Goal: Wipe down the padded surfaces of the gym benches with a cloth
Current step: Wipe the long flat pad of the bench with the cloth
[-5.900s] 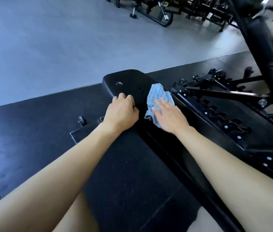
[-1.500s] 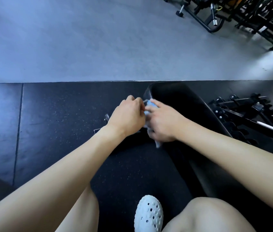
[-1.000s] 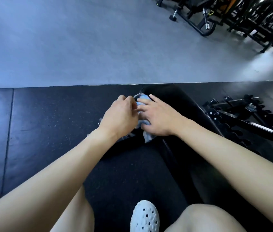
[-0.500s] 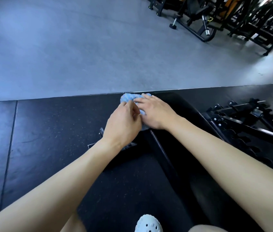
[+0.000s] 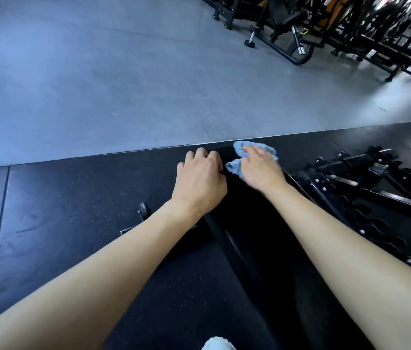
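Your left hand (image 5: 199, 181) sits knuckles up at the far end of the black bench (image 5: 262, 238), fingers curled down over its left edge, gripping it. Your right hand (image 5: 261, 170) is just beside it, fingers bent over the bunched blue cloth (image 5: 240, 148), holding it down on the bench's far end. Cloth pokes out beyond the fingertips and at the thumb side. The hands are close but not touching. Both bare forearms run along the bench toward the camera. The bench frame (image 5: 366, 185), with a notched rail, lies to the right. A small wheel (image 5: 144, 207) sits on the black rubber mat (image 5: 68, 210) to the left. Grey floor (image 5: 123, 72) lies beyond, gym machines (image 5: 297, 29) top right. A white shoe (image 5: 218, 344) is at the bottom edge.
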`<state>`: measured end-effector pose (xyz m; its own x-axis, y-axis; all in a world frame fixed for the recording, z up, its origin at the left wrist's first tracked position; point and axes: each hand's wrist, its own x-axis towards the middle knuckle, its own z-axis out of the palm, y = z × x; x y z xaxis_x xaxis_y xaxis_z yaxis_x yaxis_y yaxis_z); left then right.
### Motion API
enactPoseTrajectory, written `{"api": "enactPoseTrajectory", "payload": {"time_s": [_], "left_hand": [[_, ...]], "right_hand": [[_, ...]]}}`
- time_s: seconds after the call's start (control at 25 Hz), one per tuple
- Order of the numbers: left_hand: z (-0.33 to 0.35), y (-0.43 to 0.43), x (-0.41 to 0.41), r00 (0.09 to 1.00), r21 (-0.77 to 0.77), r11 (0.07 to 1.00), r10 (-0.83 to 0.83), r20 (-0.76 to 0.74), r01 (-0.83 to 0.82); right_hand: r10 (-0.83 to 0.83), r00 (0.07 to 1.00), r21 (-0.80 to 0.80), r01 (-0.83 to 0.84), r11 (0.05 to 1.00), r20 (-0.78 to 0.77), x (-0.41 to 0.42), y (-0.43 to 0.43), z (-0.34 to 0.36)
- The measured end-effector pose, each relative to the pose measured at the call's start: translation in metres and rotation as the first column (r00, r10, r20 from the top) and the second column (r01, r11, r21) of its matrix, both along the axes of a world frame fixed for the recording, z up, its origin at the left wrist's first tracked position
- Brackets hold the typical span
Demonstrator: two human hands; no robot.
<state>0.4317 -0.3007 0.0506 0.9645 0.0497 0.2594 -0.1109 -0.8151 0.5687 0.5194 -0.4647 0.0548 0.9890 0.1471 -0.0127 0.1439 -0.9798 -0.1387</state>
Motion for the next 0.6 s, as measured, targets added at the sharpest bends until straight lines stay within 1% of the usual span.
{"api": "enactPoseTrajectory", "payload": {"time_s": [0.08, 0.12, 0.16, 0.2, 0.24, 0.28, 0.32, 0.36, 0.4, 0.48, 0.56, 0.6], "left_hand": [[0.001, -0.009, 0.014, 1.000, 0.077, 0.997, 0.002, -0.008, -0.002], [0.000, -0.013, 0.020, 1.000, 0.107, 0.994, 0.012, -0.005, -0.011], [-0.002, -0.015, 0.026, 1.000, 0.146, 0.989, 0.030, 0.008, -0.031], [-0.005, -0.017, 0.030, 0.998, 0.197, 0.979, 0.047, 0.035, -0.053], [-0.010, -0.019, 0.033, 0.996, 0.241, 0.968, 0.058, 0.070, -0.073], [-0.016, -0.021, 0.034, 0.992, 0.254, 0.963, 0.065, 0.110, -0.091], [-0.021, -0.022, 0.034, 0.987, 0.242, 0.964, 0.072, 0.147, -0.107], [-0.025, -0.022, 0.034, 0.983, 0.216, 0.969, 0.080, 0.167, -0.115], [-0.027, -0.022, 0.036, 0.981, 0.189, 0.975, 0.083, 0.173, -0.116], [-0.029, -0.020, 0.039, 0.982, 0.141, 0.983, 0.091, 0.164, -0.115], [-0.031, -0.019, 0.039, 0.981, 0.114, 0.986, 0.098, 0.169, -0.118], [-0.033, -0.019, 0.038, 0.980, 0.099, 0.988, 0.099, 0.175, -0.117]], "right_hand": [[0.260, 0.965, 0.057, -0.261, 0.964, 0.018, -0.017, 0.015, -0.006], [0.331, 0.944, 0.084, -0.331, 0.940, 0.016, -0.027, 0.013, -0.007], [0.362, 0.932, 0.098, -0.363, 0.927, 0.032, -0.029, 0.004, -0.007], [0.328, 0.943, 0.106, -0.332, 0.937, 0.056, -0.029, -0.008, -0.003], [0.247, 0.966, 0.097, -0.254, 0.962, 0.080, -0.023, -0.026, -0.003], [0.136, 0.987, 0.099, -0.144, 0.985, 0.082, -0.018, -0.042, 0.000], [0.021, 0.998, 0.101, -0.027, 0.995, 0.059, -0.010, -0.055, 0.001], [-0.056, 0.998, 0.088, 0.054, 0.995, 0.028, -0.004, -0.060, 0.003], [-0.087, 0.996, 0.074, 0.085, 0.994, 0.020, 0.003, -0.056, 0.003], [-0.061, 0.996, 0.076, 0.057, 0.995, 0.059, 0.014, -0.031, -0.002], [0.039, 0.995, 0.087, -0.047, 0.995, 0.092, 0.020, -0.008, -0.010], [0.114, 0.990, 0.089, -0.121, 0.989, 0.084, 0.022, -0.003, -0.013]]}}
